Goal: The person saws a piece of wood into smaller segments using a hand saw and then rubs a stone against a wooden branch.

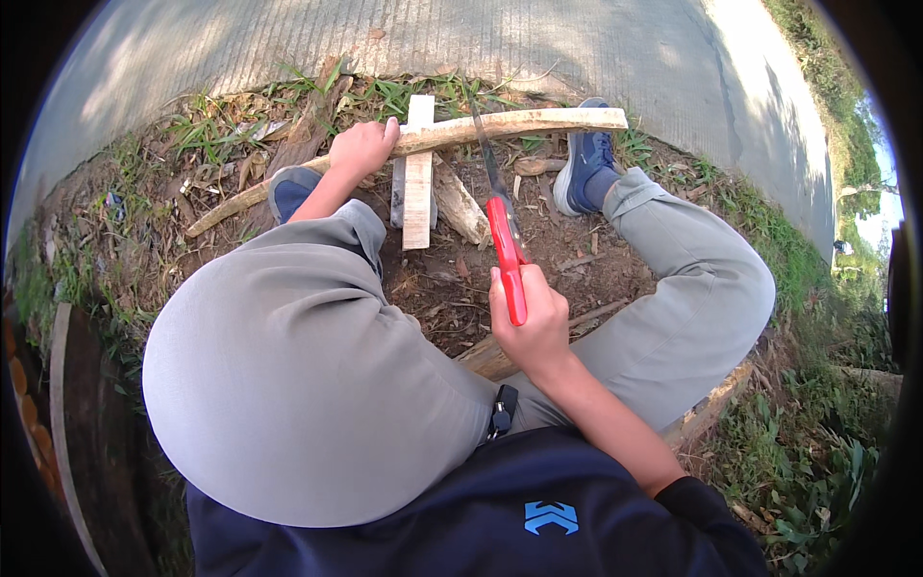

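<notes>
A long strip of wood (538, 120) lies across in front of me, bent by the lens, over a short pale board (417, 202). My left hand (363, 149) is closed around the strip, just left of that board. In my right hand (535, 322) is the red handle of a handsaw (504, 231). The saw's blade points away from me and meets the strip to the right of the board; whether its teeth have cut in cannot be made out. A rough split piece of wood (460, 202) lies on the soil beside the board.
My blue shoes (586, 173) stand on either side of the wood. A log (711, 409) lies beneath my legs. Grooved concrete paving (433, 43) runs along the far side, edged by grass and dry leaves. Green plants (798, 481) grow at the right.
</notes>
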`<state>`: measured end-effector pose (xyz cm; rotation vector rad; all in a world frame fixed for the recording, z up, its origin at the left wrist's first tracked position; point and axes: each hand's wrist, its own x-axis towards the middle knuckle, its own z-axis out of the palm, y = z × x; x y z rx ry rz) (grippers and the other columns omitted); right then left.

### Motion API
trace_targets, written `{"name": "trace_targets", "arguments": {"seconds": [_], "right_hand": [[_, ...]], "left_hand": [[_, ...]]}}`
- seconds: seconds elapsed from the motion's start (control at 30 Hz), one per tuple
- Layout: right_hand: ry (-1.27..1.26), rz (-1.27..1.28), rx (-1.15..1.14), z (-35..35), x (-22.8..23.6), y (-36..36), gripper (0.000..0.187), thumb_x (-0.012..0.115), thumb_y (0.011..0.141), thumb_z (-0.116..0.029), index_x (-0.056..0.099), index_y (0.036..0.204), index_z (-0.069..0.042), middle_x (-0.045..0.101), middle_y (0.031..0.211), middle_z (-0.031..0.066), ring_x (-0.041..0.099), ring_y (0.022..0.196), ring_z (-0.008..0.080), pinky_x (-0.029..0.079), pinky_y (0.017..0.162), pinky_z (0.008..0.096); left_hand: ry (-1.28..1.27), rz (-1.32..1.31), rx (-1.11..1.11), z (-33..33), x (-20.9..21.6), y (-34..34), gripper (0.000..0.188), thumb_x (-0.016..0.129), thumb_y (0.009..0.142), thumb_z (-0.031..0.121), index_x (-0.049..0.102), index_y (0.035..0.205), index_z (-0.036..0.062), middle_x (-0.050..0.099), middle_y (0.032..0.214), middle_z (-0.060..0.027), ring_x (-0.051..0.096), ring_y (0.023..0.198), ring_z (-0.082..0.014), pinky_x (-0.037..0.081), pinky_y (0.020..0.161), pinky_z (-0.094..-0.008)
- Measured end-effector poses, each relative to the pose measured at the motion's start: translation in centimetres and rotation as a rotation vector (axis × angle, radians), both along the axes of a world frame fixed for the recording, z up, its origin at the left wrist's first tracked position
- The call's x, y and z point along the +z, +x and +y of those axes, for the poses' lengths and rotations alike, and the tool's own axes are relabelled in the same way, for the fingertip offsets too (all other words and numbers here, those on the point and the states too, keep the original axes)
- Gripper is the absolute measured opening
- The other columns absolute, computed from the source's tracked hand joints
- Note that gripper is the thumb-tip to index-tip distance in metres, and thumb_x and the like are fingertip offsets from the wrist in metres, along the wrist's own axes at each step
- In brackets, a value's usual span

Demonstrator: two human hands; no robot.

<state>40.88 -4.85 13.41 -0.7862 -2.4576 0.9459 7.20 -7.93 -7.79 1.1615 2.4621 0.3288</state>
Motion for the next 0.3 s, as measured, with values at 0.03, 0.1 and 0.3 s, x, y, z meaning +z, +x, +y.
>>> {"name": "trace_targets", "arguments": {"seconds": [0.03,0.1,0.3], "right_hand": [[0.021,-0.005,0.029,0.3,-0.3,-0.2,0.017,0.071,0.093,-0.004,0.056,0.087,0.0,0.055,0.064,0.0168,0.062,0.053,0.0339,0.048,0.049,0.0413],[-0.086,0.056,-0.043,1.5,-0.1,-0.1,0.019,0.068,0.097,-0.008,0.054,0.085,-0.002,0.055,0.062,0.0086,0.056,0.046,0.0228,0.043,0.045,0.0357],[-1.137,0.461,-0.423,6.2,3.8,0.0,0.03,0.065,0.103,-0.02,0.049,0.08,-0.008,0.044,0.059,-0.0034,0.037,0.043,0.0056,0.034,0.042,0.0258]], "left_hand": [[-0.003,0.01,0.015,-0.1,-0.5,-0.3,0.067,0.03,0.104,0.05,0.076,0.095,0.0029,0.074,0.099,-0.0265,0.071,0.095,-0.0463,0.056,0.088,-0.0548],[-0.012,0.026,0.046,-0.1,-0.7,-0.6,0.066,0.03,0.105,0.049,0.076,0.093,0.0026,0.074,0.099,-0.0256,0.071,0.094,-0.0464,0.056,0.087,-0.0546],[-0.102,0.132,-0.2,0.0,0.8,0.0,0.057,0.041,0.103,0.052,0.061,0.131,0.0059,0.075,0.109,-0.0208,0.074,0.09,-0.0451,0.056,0.084,-0.0636]]}}
